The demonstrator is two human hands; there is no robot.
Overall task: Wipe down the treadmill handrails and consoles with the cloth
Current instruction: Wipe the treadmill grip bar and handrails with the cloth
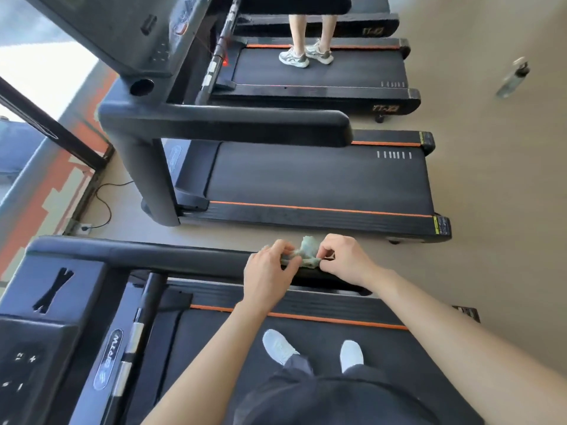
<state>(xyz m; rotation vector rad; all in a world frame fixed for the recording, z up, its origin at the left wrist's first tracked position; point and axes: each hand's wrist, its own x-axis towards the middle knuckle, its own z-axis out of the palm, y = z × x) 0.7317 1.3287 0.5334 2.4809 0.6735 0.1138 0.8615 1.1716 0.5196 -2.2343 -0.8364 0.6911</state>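
Note:
A small pale green cloth lies bunched on the black handrail of the treadmill I stand on, near the rail's free end. My left hand pinches the cloth's left side with curled fingers. My right hand pinches its right side. Both hands rest over the rail and hide part of it. The treadmill's console with white button marks sits at the lower left. A centre grip bar with silver sensor bands runs beside it.
A second treadmill stands just beyond, its handrail and console at upper left. A person stands on a third treadmill. A water bottle lies on the beige floor at right. A cable runs to a floor socket.

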